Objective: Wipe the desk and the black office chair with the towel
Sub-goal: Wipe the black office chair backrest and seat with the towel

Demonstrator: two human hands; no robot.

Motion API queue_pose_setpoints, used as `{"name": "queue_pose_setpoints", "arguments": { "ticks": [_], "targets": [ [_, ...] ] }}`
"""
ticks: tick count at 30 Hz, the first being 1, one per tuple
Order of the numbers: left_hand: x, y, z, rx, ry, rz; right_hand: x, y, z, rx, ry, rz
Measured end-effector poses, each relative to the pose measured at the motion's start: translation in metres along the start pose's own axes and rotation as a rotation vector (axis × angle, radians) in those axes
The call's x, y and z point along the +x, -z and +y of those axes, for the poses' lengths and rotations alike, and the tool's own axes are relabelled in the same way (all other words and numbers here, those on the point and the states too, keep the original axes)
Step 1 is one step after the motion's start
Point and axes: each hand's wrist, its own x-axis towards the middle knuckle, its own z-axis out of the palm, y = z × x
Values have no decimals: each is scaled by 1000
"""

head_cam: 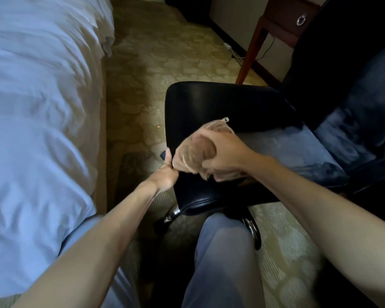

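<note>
Both hands are working on the seat of the black office chair [220, 103]. The right hand [222, 154] is clutching a bunched tan towel [193, 155], fingers curled round the wad, and is holding it against the seat near its front left corner. Just beside it, the left hand [167, 174] is gripping the seat's left edge, thumb lying on top and the other fingers wrapping underneath. Part of the seat to the right is catching light and looking pale. Below the seat, the chair's chrome base [251, 230] is showing, and a leg in grey trousers [220, 252] is standing close against the front of the chair. Patterned carpet [156, 58] is running under everything. A bed with white bedding [36, 107] is filling the left side, and the wooden desk [282, 21], with a ring pull [301, 20] on its drawer, is standing beyond the chair at the upper right.
</note>
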Motion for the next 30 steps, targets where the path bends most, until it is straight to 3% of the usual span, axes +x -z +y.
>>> {"name": "queue_pose_setpoints", "arguments": {
  "ticks": [6,12,17,21,26,28,30],
  "targets": [
    [-10,-4,15,-81,74,66,-55,34,-5,116,65,-150],
    [-4,-3,-1,-389,69,146,-5,52,7,85,-111,205],
    [-2,-1,-3,-714,134,34,14,1,12,21,-295,18],
    [-2,14,-6,-883,153,-76,-9,0,-21,-35,-142,-14],
    [-4,19,-6,-959,143,-128,-51,7,-47,-218,204,-379],
    [-5,19,-10,-950,132,-148,-44,21,-47,-220,217,-330],
    [-5,18,-13,-971,123,-172,-24,38,-43,-279,194,-114]
  ]
}}
